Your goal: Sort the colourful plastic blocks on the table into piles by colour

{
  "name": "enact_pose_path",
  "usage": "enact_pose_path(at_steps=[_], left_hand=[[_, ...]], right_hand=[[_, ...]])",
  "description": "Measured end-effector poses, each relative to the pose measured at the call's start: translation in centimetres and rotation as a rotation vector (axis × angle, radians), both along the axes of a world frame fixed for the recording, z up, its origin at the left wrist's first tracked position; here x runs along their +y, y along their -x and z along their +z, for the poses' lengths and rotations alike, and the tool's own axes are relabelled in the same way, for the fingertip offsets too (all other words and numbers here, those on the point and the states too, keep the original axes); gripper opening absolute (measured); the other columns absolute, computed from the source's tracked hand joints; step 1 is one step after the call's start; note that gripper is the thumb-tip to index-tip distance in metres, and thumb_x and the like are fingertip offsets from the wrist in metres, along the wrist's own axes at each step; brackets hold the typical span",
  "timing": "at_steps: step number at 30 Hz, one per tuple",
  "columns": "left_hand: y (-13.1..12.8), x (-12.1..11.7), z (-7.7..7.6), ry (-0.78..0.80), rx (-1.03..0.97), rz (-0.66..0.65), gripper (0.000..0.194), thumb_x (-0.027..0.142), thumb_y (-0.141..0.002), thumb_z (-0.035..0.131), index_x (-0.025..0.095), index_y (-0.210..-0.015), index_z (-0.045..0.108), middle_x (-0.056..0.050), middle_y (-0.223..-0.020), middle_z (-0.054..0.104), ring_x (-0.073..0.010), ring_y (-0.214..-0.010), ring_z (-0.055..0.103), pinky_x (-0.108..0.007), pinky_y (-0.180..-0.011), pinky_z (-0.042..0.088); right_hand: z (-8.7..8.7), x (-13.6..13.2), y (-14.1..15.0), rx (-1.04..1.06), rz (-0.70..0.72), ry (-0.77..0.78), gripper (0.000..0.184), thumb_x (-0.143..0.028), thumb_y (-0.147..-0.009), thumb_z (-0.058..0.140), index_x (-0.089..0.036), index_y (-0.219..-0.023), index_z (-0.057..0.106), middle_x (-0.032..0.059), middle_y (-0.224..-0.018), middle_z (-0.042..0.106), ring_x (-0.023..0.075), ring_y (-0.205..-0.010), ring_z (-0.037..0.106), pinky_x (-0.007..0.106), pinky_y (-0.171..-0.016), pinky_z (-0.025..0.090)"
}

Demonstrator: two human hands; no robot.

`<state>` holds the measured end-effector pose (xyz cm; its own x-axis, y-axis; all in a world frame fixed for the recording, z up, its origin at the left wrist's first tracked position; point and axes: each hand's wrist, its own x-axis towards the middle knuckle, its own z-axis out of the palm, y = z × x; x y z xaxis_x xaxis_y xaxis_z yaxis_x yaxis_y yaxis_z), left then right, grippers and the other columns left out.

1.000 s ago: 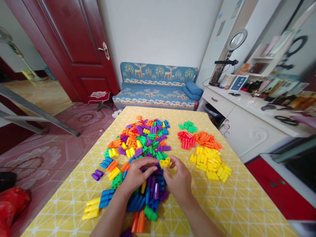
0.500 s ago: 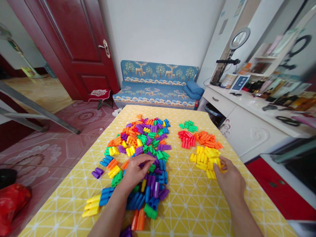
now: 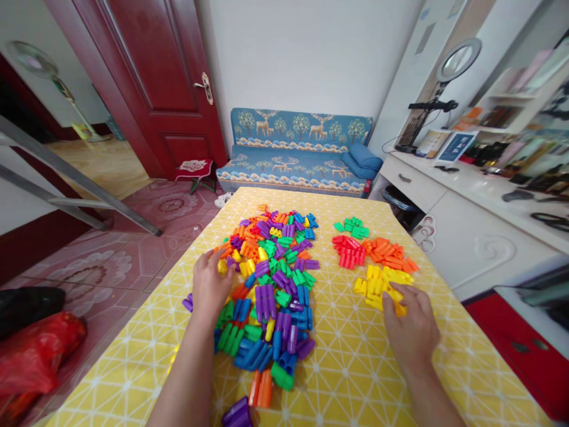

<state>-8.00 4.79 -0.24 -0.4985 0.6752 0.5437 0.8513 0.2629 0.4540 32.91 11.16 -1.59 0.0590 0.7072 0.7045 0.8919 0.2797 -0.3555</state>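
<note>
A big mixed heap of coloured plastic tube blocks (image 3: pixel 271 279) lies on a table with a yellow patterned cloth (image 3: pixel 347 367). My left hand (image 3: pixel 212 284) rests on the heap's left side, fingers curled over a yellow block (image 3: pixel 221 266). My right hand (image 3: pixel 409 326) lies palm down at the near edge of a sorted yellow pile (image 3: pixel 382 283), its fingers on the blocks. Beyond that sit sorted piles of orange blocks (image 3: pixel 389 254), red blocks (image 3: pixel 348 252) and green blocks (image 3: pixel 352 226).
A white dresser (image 3: pixel 466 231) stands close to the table's right edge. A blue patterned sofa (image 3: pixel 296 154) sits behind the table, beside a dark red door (image 3: pixel 151 83). A red bag (image 3: pixel 35 350) lies on the tiled floor at left, near metal ladder rails (image 3: pixel 80 190).
My right hand carried a yellow block from the mixed heap over to the yellow pile and now rests there. My left hand shifted to the heap's left side. The view moved left.
</note>
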Motion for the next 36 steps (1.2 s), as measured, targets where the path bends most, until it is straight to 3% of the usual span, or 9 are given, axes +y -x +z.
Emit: enact_pose_path(at_steps=[2,6,11,15,17,20,23,28,36], left_hand=[[1.3,-0.1,-0.8,0.132,-0.014,0.044,0.047,0.030,-0.078,0.058,0.015,-0.122,0.062,-0.015,-0.118,0.065,-0.0317,-0.109,0.060,-0.044,-0.097,0.045],[2.0,-0.1,-1.7,0.279,0.044,-0.030,0.038,0.025,-0.077,0.054,0.017,-0.111,0.070,-0.012,-0.116,0.068,-0.0305,-0.105,0.062,-0.042,-0.094,0.046],[1.0,-0.1,-0.7,0.226,0.016,-0.101,0.033,0.023,-0.071,0.059,0.016,-0.100,0.074,-0.013,-0.105,0.072,-0.0312,-0.099,0.065,-0.042,-0.092,0.046],[-1.6,-0.3,1.5,0.026,-0.313,-0.095,0.033,0.042,-0.074,0.066,0.018,-0.095,0.073,-0.010,-0.097,0.073,-0.0275,-0.089,0.066,-0.037,-0.081,0.051],[-3.7,-0.3,2.4,-0.033,-0.588,-0.251,0.040,0.049,-0.073,0.068,0.017,-0.096,0.072,-0.008,-0.091,0.073,-0.0233,-0.078,0.067,-0.033,-0.070,0.053],[-6.9,0.0,2.8,-0.007,-0.874,-0.623,0.037,0.046,-0.074,0.071,0.016,-0.095,0.070,-0.007,-0.093,0.072,-0.0207,-0.084,0.067,-0.029,-0.073,0.054],[-9.2,0.2,2.2,0.043,-0.959,-0.756,0.034,0.041,-0.074,0.074,0.016,-0.096,0.069,-0.007,-0.092,0.072,-0.0198,-0.085,0.067,-0.028,-0.074,0.054],[-10.1,-0.1,1.3,0.083,-0.969,-0.828,0.033,0.038,-0.080,0.070,0.018,-0.105,0.066,-0.007,-0.098,0.072,-0.0200,-0.088,0.068,-0.030,-0.078,0.054],[-9.9,-0.4,1.2,0.132,-0.924,-0.896,0.032,0.036,-0.077,0.073,0.017,-0.102,0.068,-0.007,-0.094,0.072,-0.0209,-0.086,0.068,-0.028,-0.073,0.055]], right_hand=[[-0.3,-0.2,1.4,0.011,0.123,-0.015,0.028,-0.036,-0.090,0.053,-0.018,-0.106,0.066,0.0091,-0.107,0.061,0.0219,-0.092,0.061,0.034,-0.077,0.049],[-1.2,-0.6,3.4,0.041,0.296,0.020,0.020,-0.030,-0.090,0.053,-0.021,-0.103,0.066,0.0079,-0.107,0.060,0.0219,-0.099,0.061,0.035,-0.082,0.051],[-1.6,-0.9,4.2,0.053,0.402,0.045,0.017,-0.024,-0.090,0.052,-0.022,-0.103,0.064,0.0079,-0.110,0.058,0.0223,-0.104,0.059,0.040,-0.090,0.050],[-1.1,-1.6,5.3,0.122,0.481,0.072,0.017,-0.021,-0.090,0.053,-0.022,-0.104,0.063,0.0075,-0.109,0.058,0.0219,-0.104,0.059,0.041,-0.092,0.049],[-0.6,-2.3,6.7,0.187,0.543,0.110,0.018,-0.020,-0.090,0.053,-0.023,-0.106,0.062,0.0070,-0.109,0.058,0.0195,-0.097,0.061,0.038,-0.087,0.051],[0.0,-3.8,9.5,0.282,0.680,0.191,0.024,-0.018,-0.090,0.053,-0.024,-0.112,0.059,0.0065,-0.110,0.058,0.0158,-0.086,0.062,0.033,-0.079,0.054],[0.5,-5.1,12.4,0.338,0.778,0.231,0.039,-0.017,-0.088,0.057,-0.027,-0.126,0.052,0.0070,-0.117,0.056,0.0154,-0.086,0.062,0.032,-0.080,0.055],[1.2,-5.3,14.9,0.367,0.812,0.198,0.047,-0.012,-0.085,0.058,-0.029,-0.129,0.053,0.0069,-0.119,0.057,0.0207,-0.112,0.056,0.036,-0.094,0.050],[0.9,-4.5,15.2,0.586,0.745,0.254,0.012,-0.015,-0.086,0.058,-0.022,-0.096,0.060,0.0037,-0.094,0.060,0.0165,-0.086,0.061,0.028,-0.071,0.053]])
